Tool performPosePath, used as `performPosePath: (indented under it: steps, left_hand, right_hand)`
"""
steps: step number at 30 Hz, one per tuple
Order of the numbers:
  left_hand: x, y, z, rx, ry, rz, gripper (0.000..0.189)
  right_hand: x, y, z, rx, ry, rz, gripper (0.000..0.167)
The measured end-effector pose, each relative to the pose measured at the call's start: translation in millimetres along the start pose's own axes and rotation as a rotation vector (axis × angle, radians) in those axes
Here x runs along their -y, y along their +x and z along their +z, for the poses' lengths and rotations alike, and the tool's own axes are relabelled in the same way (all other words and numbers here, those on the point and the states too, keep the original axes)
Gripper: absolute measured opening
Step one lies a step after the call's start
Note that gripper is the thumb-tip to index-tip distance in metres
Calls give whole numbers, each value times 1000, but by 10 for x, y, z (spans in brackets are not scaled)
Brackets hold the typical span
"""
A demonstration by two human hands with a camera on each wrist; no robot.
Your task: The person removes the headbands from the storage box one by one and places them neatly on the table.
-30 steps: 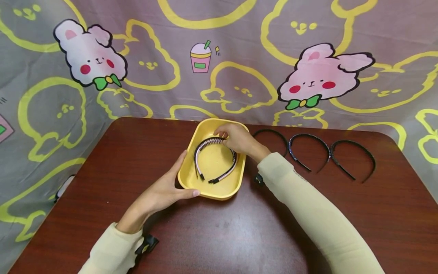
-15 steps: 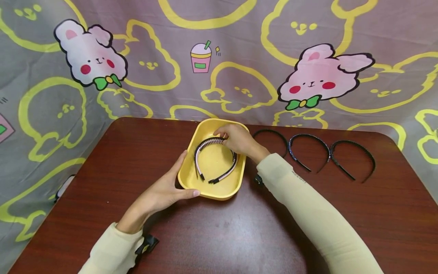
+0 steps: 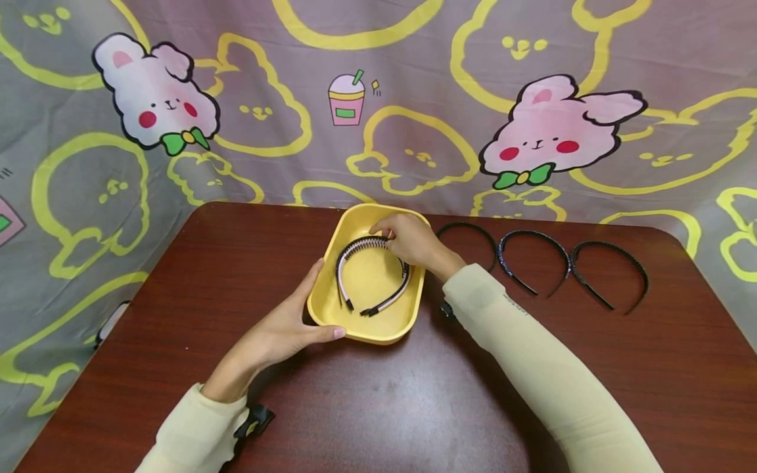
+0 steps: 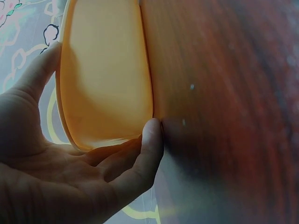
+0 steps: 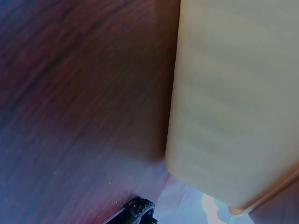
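A yellow plastic tray (image 3: 381, 328) stands on the table in the head view. My left hand (image 3: 284, 335) grips its near left corner, thumb on the front rim; in the left wrist view the fingers (image 4: 150, 144) curl around the tray's outer wall (image 4: 107, 70). Inside the tray lie black and pink toothed headbands (image 3: 387, 304), nested together so that their number is unclear. My right hand (image 3: 414, 243) reaches over the right rim and pinches the headbands at their upper right; some fingertips are hidden. The right wrist view shows only the tray's outside (image 5: 233, 93), not the hand.
Right of the tray, a thin black headband (image 3: 473, 226), a blue-glittered headband (image 3: 535, 234) and another black headband (image 3: 615, 248) lie in a row on the brown table (image 3: 378, 407). Behind the table hangs a patterned curtain (image 3: 414, 79).
Almost nothing differs. My right hand shifts very slightly inside the tray, while the left hand, the tray and the headbands on the table stay where they were.
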State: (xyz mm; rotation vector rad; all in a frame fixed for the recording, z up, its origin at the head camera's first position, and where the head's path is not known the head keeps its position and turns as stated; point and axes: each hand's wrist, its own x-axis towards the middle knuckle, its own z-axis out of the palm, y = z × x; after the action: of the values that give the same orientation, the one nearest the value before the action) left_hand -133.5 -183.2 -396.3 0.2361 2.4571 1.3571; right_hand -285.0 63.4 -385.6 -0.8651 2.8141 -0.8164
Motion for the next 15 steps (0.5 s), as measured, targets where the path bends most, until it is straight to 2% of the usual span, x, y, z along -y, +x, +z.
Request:
performPosePath:
  steps: [15]
  left_hand:
    - [-13, -3, -2, -1, 0, 4, 123]
  right_hand:
    - [-6, 1, -4, 0, -11, 3, 46]
